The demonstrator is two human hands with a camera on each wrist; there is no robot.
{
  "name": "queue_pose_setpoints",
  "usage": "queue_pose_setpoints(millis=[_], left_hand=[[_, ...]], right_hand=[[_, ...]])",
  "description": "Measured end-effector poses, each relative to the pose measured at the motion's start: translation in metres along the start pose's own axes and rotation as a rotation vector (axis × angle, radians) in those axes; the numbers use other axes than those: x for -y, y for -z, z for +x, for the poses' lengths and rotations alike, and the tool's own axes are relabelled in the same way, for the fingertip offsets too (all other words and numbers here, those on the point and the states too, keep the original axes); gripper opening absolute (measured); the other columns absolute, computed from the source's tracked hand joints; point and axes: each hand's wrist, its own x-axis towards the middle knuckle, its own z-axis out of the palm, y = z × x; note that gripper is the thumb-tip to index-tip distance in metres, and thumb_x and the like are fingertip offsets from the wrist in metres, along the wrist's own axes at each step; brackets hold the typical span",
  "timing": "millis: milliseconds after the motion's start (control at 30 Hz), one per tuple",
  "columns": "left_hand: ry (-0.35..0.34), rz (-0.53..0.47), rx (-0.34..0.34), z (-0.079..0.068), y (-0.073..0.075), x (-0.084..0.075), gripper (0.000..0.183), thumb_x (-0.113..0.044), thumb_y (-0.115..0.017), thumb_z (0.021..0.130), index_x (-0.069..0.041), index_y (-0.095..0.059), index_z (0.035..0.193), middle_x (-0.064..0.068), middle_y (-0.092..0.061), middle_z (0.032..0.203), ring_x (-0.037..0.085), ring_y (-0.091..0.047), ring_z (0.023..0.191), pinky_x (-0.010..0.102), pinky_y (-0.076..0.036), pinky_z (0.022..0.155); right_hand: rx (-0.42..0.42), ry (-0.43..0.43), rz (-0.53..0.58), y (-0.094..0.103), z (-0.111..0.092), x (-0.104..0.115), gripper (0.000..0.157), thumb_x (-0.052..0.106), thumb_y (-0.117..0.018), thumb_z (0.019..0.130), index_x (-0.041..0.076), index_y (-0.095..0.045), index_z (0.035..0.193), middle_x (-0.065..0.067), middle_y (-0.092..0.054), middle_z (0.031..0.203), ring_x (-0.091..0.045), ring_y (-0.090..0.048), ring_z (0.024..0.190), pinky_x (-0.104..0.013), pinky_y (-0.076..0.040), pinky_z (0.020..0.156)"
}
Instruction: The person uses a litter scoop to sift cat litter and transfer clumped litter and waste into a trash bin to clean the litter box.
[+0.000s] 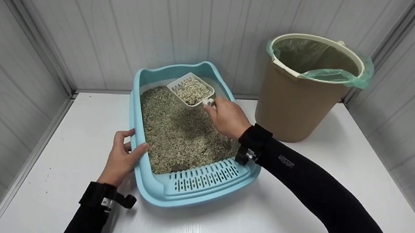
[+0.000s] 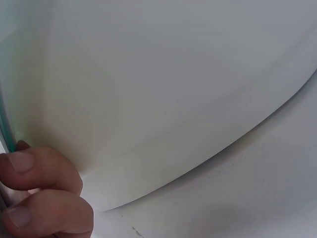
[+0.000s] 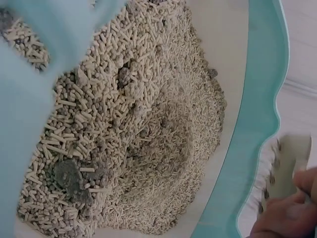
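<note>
My right hand (image 1: 230,119) holds the short handle of a white slotted litter scoop (image 1: 181,81) above the far part of a blue litter box (image 1: 137,113). A heap of pellet litter (image 1: 194,92) lies in the scoop. My left hand (image 1: 121,161) grips the box's left rim, its thumb over the edge and its fingers outside. In the left wrist view, fingers (image 2: 49,208) curl beside a pale, blurred surface. In the right wrist view, a dark clump (image 3: 69,176) sits among the pellets, and the scoop (image 3: 292,161) shows at the right edge.
A brown bin (image 1: 293,106) with a green liner bag (image 1: 331,74) stands to the right of the box. The slotted blue step (image 1: 205,178) forms the box's near end. Ribbed wall panels (image 1: 125,15) enclose the white table (image 1: 87,119). Small specks lie on the table at left.
</note>
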Motion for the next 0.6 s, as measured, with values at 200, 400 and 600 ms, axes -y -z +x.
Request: queue_pose_setpoints(millis=[200, 400, 600], left_hand=[[0.01, 0.003, 0.004, 0.0012, 0.0012, -0.0015, 0.074, -0.027, -0.076, 0.109, -0.012, -0.03, 0.164, 0.029, -0.066, 0.131, 0.022, -0.076, 0.093, 0.034, -0.063, 0.075], [0.0, -0.008, 0.004, 0.0012, 0.002, -0.0018, 0.073, -0.025, -0.076, 0.109, -0.011, -0.03, 0.164, 0.026, -0.068, 0.127, 0.021, -0.076, 0.091, 0.033, -0.062, 0.072], [-0.003, -0.006, 0.003, 0.0004, 0.0015, -0.0017, 0.073, -0.024, -0.075, 0.109, -0.009, -0.029, 0.164, 0.027, -0.068, 0.127, 0.02, -0.076, 0.091, 0.033, -0.063, 0.072]], right_hand=[[-0.008, 0.001, 0.002, 0.0002, -0.0021, -0.0001, 0.031, 0.036, -0.051, 0.121, 0.006, -0.06, 0.121, -0.003, -0.05, 0.086, -0.022, -0.049, 0.074, -0.039, -0.039, 0.072], [-0.005, 0.006, -0.015, 0.0013, -0.0043, 0.0008, 0.034, 0.037, -0.051, 0.121, 0.005, -0.061, 0.124, -0.002, -0.05, 0.084, -0.022, -0.051, 0.074, -0.04, -0.043, 0.072], [-0.012, -0.006, -0.001, 0.0022, -0.0048, 0.0015, 0.034, 0.037, -0.052, 0.121, 0.006, -0.063, 0.129, -0.002, -0.053, 0.086, -0.023, -0.054, 0.076, -0.041, -0.046, 0.074]])
